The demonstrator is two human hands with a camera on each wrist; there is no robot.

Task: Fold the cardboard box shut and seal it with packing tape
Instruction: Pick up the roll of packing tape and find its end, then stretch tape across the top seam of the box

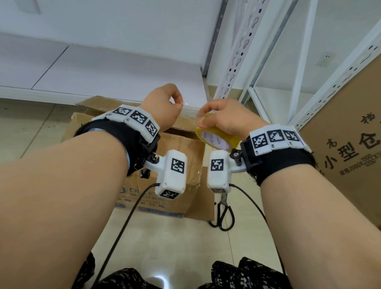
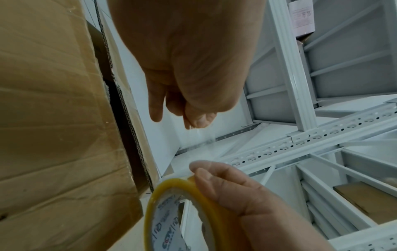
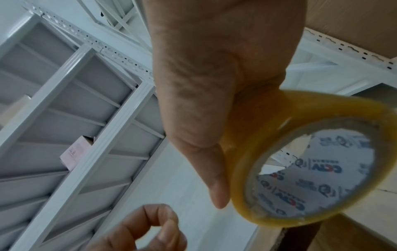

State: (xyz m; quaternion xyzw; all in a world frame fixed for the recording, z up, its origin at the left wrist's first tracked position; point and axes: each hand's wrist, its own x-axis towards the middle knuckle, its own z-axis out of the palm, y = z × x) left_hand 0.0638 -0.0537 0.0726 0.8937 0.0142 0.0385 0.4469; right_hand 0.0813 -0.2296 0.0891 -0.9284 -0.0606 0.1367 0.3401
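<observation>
Now the right hand point(image 1: 226, 119) grips the tape roll point(image 1: 218, 139) while the left hand point(image 1: 162, 108) pinches the clear free end point(image 2: 199, 134), drawing a strip out. Below them, at 6 o'clock, the cardboard box point(image 1: 185, 149) sits on the floor, flaps seemingly not fully closed. Next likely: closing them, sticking the end down; scissors point(image 1: 222, 212) wait at 5 o'clock

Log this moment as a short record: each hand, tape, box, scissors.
left hand: pinches the free end of the clear tape strip
right hand: grips the tape roll
tape: short stretch pulled out between the hands, above the box
box: on the floor, a far flap still raised
scissors: on the floor beside the box, untouched
</observation>
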